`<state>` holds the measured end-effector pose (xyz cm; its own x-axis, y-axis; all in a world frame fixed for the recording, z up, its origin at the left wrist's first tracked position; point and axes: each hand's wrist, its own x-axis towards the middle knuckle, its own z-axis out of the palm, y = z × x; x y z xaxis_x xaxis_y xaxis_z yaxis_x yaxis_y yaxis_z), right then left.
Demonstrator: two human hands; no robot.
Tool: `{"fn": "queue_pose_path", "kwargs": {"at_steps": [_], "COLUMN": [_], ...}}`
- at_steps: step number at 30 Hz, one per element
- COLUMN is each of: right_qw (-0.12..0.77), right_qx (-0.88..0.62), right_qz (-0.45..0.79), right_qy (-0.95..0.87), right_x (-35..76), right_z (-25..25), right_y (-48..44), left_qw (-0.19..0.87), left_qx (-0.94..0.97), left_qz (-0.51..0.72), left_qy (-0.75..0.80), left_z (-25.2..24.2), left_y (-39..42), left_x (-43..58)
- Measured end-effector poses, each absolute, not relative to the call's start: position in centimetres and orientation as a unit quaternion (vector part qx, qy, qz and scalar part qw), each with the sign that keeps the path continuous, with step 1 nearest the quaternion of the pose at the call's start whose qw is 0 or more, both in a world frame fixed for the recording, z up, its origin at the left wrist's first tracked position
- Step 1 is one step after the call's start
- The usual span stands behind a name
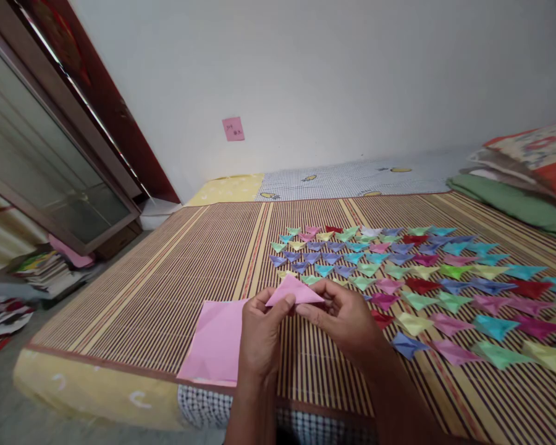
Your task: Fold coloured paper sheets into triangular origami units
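Note:
A piece of pink paper (293, 289), folded into a triangle with its point up, is held between my two hands above the mat. My left hand (263, 330) pinches its left half, thumb on the near face. At the right corner, the thumb and fingers of my right hand (347, 312) close on the paper. Beside and partly behind my left hand lies a stack of square pink paper (213, 346). To the right, rows of small folded paper pieces (426, 272) in many colours spread over the mat.
A striped bamboo mat (167, 266) covers the bed. Folded bedding and a green pillow (509, 204) lie at the far right. A pink note (233, 128) is stuck on the white wall. Books (46, 272) are piled at the left, near a glass-panelled door (60, 142).

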<state>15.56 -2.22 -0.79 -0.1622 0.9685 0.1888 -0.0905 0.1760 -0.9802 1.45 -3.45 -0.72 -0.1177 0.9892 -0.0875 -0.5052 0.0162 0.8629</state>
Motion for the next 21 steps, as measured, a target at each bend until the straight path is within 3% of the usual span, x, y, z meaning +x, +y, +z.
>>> {"fn": "queue_pose_path", "kwargs": {"at_steps": [21], "right_qw": [0.542], "right_qx": [-0.415], "right_qz": [0.497], "right_qy": [-0.536], "right_x": [16.2], "right_z": [-0.5], "right_y": [-2.4], "left_qw": [0.6], "left_qx": [0.297], "left_qz": [0.637], "left_qy": [0.383], "left_z": [-0.5], "left_y": [-3.4], "left_x": [1.4]}}
